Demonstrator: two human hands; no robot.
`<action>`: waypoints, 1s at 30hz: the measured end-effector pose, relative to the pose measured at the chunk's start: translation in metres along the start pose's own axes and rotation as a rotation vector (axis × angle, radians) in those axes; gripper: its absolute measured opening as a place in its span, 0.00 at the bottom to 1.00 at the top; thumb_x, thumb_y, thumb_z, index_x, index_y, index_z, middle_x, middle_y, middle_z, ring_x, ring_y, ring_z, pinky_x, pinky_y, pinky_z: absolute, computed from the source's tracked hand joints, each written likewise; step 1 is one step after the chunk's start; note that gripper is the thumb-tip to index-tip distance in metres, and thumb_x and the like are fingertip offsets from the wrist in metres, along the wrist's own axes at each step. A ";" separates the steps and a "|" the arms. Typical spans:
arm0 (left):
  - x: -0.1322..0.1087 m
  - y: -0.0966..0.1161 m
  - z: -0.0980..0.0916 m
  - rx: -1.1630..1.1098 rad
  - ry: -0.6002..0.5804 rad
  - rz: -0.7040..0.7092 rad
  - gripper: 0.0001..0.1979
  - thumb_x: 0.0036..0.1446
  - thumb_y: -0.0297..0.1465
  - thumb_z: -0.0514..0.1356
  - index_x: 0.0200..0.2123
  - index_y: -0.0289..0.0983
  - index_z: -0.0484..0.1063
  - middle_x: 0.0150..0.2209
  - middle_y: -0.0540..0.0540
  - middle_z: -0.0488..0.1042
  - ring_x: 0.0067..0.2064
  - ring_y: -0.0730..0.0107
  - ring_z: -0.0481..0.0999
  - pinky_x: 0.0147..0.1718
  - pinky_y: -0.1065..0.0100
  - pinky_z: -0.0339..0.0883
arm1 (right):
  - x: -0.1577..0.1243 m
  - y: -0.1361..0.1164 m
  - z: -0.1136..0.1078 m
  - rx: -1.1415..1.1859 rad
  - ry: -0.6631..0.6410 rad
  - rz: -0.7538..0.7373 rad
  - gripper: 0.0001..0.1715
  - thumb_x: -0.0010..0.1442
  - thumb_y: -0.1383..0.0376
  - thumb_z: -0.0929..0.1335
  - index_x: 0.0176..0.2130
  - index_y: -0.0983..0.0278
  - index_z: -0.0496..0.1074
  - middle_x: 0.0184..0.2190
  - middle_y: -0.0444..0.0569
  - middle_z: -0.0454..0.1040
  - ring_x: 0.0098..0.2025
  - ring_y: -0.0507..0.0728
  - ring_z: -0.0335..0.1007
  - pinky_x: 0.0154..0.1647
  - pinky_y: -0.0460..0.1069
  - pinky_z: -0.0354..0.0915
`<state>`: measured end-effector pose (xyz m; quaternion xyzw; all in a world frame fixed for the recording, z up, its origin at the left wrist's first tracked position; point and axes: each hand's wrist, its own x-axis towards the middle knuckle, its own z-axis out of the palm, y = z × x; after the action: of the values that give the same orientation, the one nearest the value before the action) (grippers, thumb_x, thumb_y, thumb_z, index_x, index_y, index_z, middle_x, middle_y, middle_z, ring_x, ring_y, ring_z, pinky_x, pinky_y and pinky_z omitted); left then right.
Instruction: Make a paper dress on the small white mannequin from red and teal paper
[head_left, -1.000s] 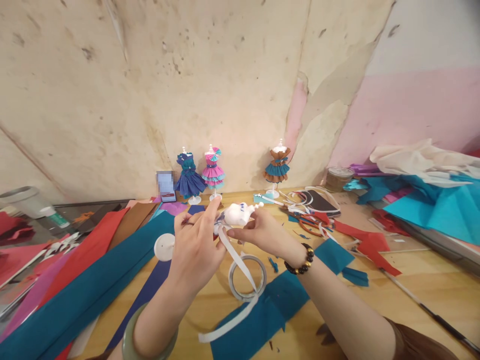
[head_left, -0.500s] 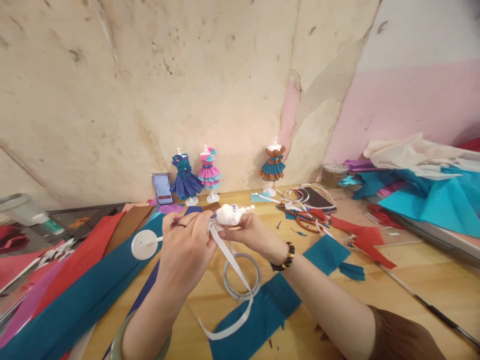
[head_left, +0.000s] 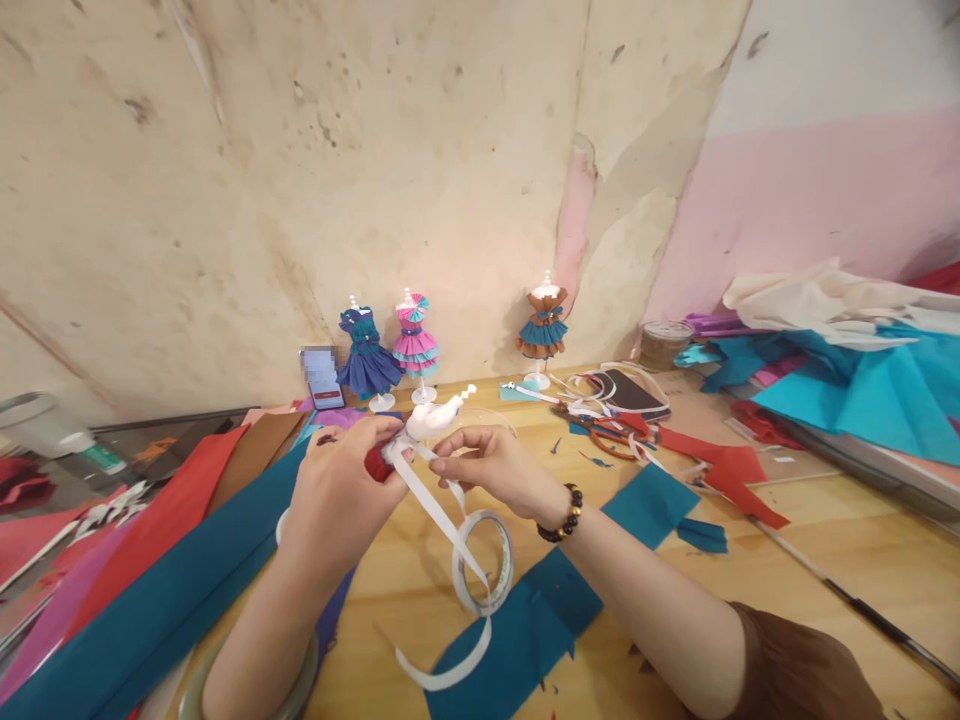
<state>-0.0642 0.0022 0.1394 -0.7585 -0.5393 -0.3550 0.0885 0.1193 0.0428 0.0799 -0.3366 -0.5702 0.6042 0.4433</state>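
My left hand [head_left: 334, 490] is closed around a small white dress-form mannequin [head_left: 436, 418], tipped over with its neck pointing up and right. Dark red material [head_left: 379, 462] shows between the fingers at its lower end. From the waist a loose white tape strip [head_left: 439, 518] hangs down and curls over the teal paper [head_left: 487, 668]. My right hand [head_left: 491, 462] pinches another stretch of white tape beside the mannequin. Below that hand, the tape roll [head_left: 508, 575] hangs or stands on edge; whether it touches the table is unclear. The mannequin's round base [head_left: 282, 527] is mostly hidden behind my left hand.
Three mannequins in paper dresses, one blue [head_left: 371, 355], one pink [head_left: 416, 345] and one brown and teal [head_left: 543, 330], stand along the wall near a phone [head_left: 322, 375]. Orange-handled scissors [head_left: 611, 440] lie right of centre. Coloured paper sheets [head_left: 172, 570] cover the left side.
My left hand has turned, tilting the mannequin's neck upward and uncovering the red material. My right hand has moved off the mannequin's body onto the tape. The roll has shifted and turned slightly.
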 end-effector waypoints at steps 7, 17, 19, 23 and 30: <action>0.004 -0.004 -0.002 -0.383 -0.184 -0.267 0.17 0.50 0.39 0.64 0.43 0.39 0.74 0.41 0.44 0.83 0.44 0.53 0.81 0.39 0.61 0.74 | -0.002 -0.008 0.002 -0.137 -0.024 -0.134 0.16 0.53 0.55 0.74 0.29 0.65 0.72 0.25 0.44 0.73 0.27 0.50 0.66 0.30 0.46 0.60; 0.007 -0.009 0.004 -0.585 -0.267 -0.341 0.19 0.47 0.40 0.67 0.41 0.37 0.74 0.37 0.43 0.84 0.40 0.54 0.83 0.40 0.60 0.76 | -0.001 -0.005 0.007 -0.300 0.119 -0.220 0.20 0.54 0.51 0.72 0.25 0.64 0.69 0.23 0.42 0.68 0.26 0.50 0.60 0.27 0.46 0.56; 0.007 -0.010 0.005 -0.615 -0.274 -0.341 0.18 0.47 0.39 0.67 0.41 0.37 0.74 0.36 0.43 0.84 0.39 0.54 0.83 0.40 0.60 0.76 | 0.000 -0.002 0.006 -0.318 0.135 -0.229 0.20 0.54 0.51 0.72 0.25 0.64 0.68 0.22 0.41 0.67 0.26 0.50 0.59 0.26 0.46 0.55; 0.008 -0.010 0.006 -0.661 -0.295 -0.356 0.17 0.47 0.39 0.67 0.40 0.37 0.74 0.36 0.43 0.84 0.39 0.54 0.83 0.40 0.61 0.76 | 0.001 -0.001 0.004 -0.302 0.113 -0.244 0.20 0.55 0.52 0.72 0.24 0.63 0.65 0.22 0.40 0.64 0.25 0.49 0.57 0.26 0.46 0.54; 0.008 -0.011 0.009 -0.750 -0.345 -0.399 0.18 0.47 0.39 0.68 0.40 0.36 0.75 0.35 0.42 0.83 0.37 0.54 0.83 0.38 0.60 0.76 | -0.002 -0.008 0.001 -0.288 0.077 -0.243 0.17 0.55 0.55 0.72 0.25 0.63 0.67 0.24 0.41 0.66 0.26 0.50 0.59 0.27 0.46 0.56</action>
<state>-0.0690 0.0176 0.1351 -0.6674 -0.5159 -0.4044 -0.3534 0.1202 0.0404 0.0874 -0.3478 -0.6699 0.4452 0.4818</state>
